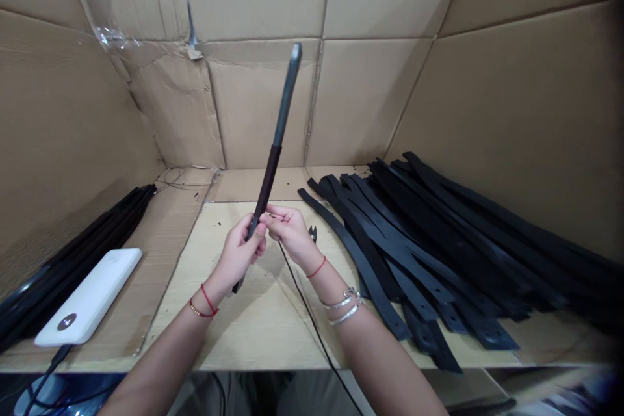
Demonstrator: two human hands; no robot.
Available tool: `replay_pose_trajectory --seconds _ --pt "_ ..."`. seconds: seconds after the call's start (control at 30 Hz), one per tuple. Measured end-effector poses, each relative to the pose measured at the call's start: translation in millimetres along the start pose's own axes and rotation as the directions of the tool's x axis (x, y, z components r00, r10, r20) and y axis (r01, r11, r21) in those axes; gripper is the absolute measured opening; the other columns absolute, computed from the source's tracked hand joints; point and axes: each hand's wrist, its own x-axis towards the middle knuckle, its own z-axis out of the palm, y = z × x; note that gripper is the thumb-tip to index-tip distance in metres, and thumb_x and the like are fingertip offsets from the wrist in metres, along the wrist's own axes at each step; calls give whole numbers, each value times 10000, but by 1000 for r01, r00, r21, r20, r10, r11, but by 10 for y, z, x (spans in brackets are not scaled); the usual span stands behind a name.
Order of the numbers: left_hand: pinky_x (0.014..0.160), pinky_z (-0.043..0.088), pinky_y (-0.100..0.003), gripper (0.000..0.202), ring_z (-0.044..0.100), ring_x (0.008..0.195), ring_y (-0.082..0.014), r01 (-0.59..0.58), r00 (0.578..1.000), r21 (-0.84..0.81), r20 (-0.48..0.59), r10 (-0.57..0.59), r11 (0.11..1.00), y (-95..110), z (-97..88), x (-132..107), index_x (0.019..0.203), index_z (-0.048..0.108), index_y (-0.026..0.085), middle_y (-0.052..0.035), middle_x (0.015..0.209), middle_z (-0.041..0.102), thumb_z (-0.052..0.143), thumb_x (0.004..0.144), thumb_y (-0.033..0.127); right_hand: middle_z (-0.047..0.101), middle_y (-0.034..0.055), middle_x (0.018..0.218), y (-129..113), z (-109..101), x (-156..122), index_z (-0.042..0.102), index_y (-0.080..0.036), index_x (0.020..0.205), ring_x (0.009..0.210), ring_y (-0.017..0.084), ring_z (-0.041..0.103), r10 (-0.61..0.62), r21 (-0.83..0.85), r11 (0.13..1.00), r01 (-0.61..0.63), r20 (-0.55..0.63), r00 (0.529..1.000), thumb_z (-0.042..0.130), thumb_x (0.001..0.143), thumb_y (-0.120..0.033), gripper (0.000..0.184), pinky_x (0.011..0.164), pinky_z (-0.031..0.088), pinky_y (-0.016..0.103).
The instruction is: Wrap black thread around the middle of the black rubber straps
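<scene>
A long, narrow black strip (288,94) stands tilted up and to the right over the middle of the table. Its middle stretch (270,177) is dark brown and looks thicker, like a wrapping. My left hand (242,244) is closed around the lower part, and the strip's bottom end pokes out beneath. My right hand (288,229) is closed in a pinch against the strip, just under the brown stretch. From beneath its fingers a thin black cord (305,304) runs down past the table edge. The fingertips partly hide where cord and strip meet.
Small dark snips (312,233) lie behind my right wrist. A large pile of flat black strips (390,240) covers the right side. At left are a dark bundle of strips (97,227) and a white power bank (90,299) with a cable. Cardboard walls (263,97) enclose the table.
</scene>
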Motion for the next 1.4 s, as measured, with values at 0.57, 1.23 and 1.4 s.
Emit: replay_pose_trajectory --seconds 0.57,1.23,1.4 --pt "342 311 -172 619 420 410 -52 84 996 -1 -42 -84 996 63 -115 -2 910 483 118 27 607 420 466 734 712 366 -48 565 42 2 -5 629 -44 991 445 -14 193 -48 48 998 47 30 998 725 705 -409 474 442 96 186" --pt "490 479 -231 759 471 484 -61 106 985 -90 -125 -117 990 -61 -9 87 732 512 65 -7 582 475 542 565 805 448 -29 511 22 34 -15 640 -28 973 387 2 297 -95 16 995 95 17 995 747 669 -380 477 367 194 155" --pt "389 398 -220 652 403 383 -69 96 988 -203 -100 -118 974 -14 19 5 820 461 111 31 482 426 442 720 755 395 -44 533 33 49 -18 620 -47 1131 426 -6 238 -56 -5 998 56 -9 998 730 694 -401 573 408 144 165"
